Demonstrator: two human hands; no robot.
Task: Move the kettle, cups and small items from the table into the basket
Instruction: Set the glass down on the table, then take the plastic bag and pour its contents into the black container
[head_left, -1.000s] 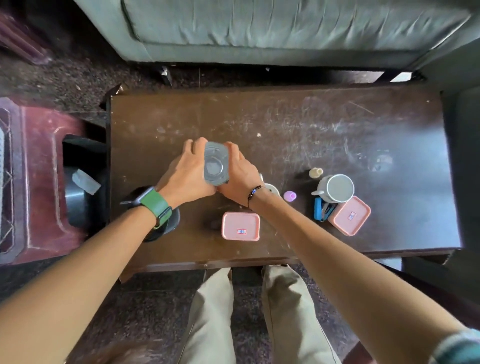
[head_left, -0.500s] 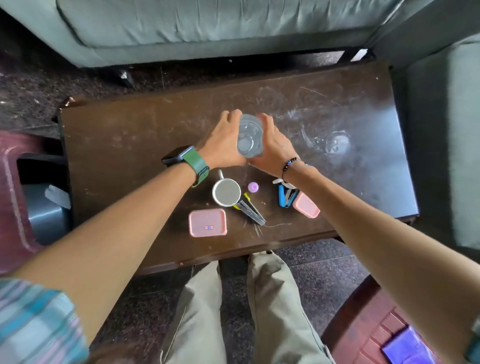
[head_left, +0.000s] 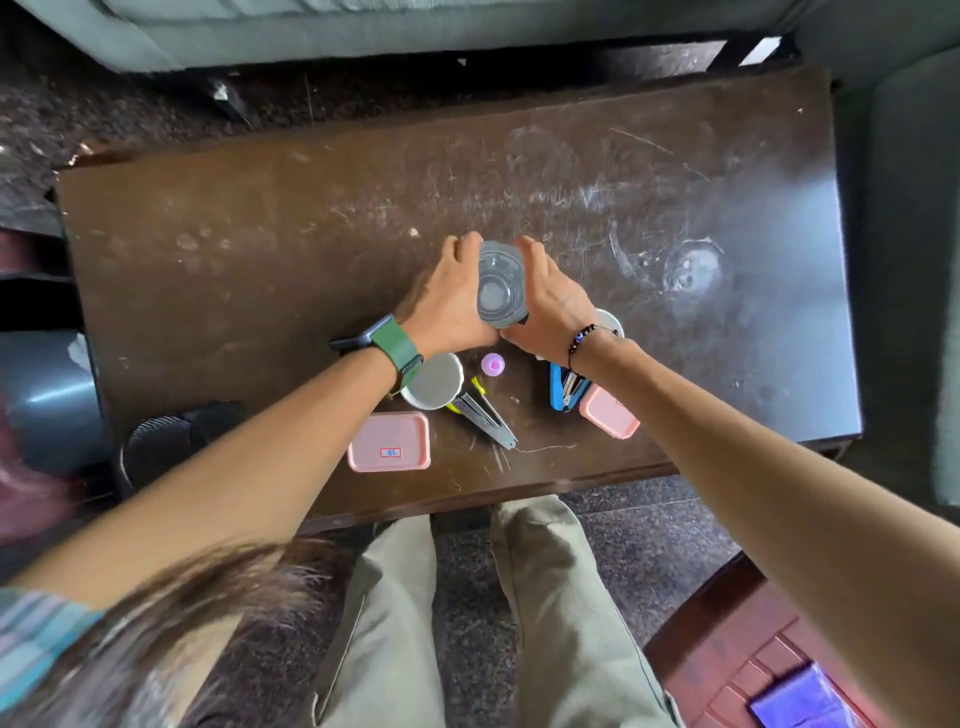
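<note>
Both of my hands clasp a grey, see-through round vessel (head_left: 501, 291) above the middle of the dark wooden table (head_left: 260, 234); my left hand (head_left: 447, 301) is on its left side and my right hand (head_left: 553, 306) on its right. Nearer to me a white mug (head_left: 434, 382) stands under my left wrist. A second white cup (head_left: 610, 319) peeks out behind my right wrist. Close by lie a purple cap (head_left: 492, 365), metal tongs with yellow tips (head_left: 483, 413), a blue stapler-like item (head_left: 561, 389) and two pink boxes (head_left: 389, 441), (head_left: 608, 418).
A black mesh holder (head_left: 156, 452) stands at the table's near left corner. Left of the table a grey metal object (head_left: 47, 395) sits low beside something reddish. A grey sofa (head_left: 467, 26) runs along the far side. A red slatted item (head_left: 753, 670) is at the bottom right.
My view has swung to the right. Both hands, still around the vessel, have shifted it to the right and a little farther from me, past the near white mug.
</note>
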